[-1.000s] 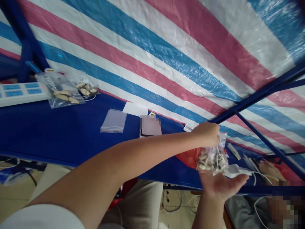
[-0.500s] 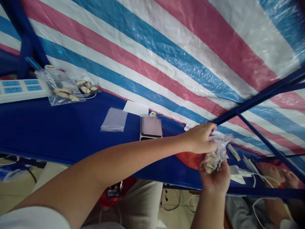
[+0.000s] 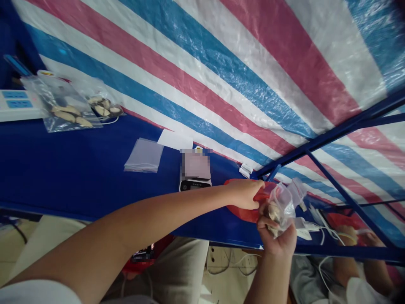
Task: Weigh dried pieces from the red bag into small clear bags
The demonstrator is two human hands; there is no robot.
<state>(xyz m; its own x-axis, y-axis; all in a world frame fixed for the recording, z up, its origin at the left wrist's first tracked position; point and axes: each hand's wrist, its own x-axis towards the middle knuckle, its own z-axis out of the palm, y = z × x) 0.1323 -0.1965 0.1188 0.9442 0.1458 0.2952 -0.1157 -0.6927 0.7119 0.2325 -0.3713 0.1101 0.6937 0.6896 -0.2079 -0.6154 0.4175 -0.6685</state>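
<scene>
My right hand (image 3: 278, 242) is closed around a clear zip bag (image 3: 284, 202) with pale dried slices (image 3: 274, 213) at its bottom. The bag's loose top stands up and leans right. My left arm reaches across to the right. My left hand (image 3: 245, 194) is on a red plastic bag (image 3: 242, 212), its fingers curled at the bag's edge, just left of the zip bag. What lies inside the red bag is hidden. Behind my left forearm stands a small scale (image 3: 195, 184), with a blurred-out pinkish square on top.
A stack of clear bags (image 3: 144, 155) and white paper (image 3: 175, 139) lie on the blue table (image 3: 79, 169). Filled bags (image 3: 71, 116) sit by a power strip (image 3: 15, 103) at left. Blue metal bars (image 3: 335, 128) slant at right. Another person's hands (image 3: 346, 236) are beyond, near white cables.
My left hand has left the clear bag and moved left and down onto the red bag. The right hand keeps the clear bag, its fingers now wrapped around it. The view has shifted slightly.
</scene>
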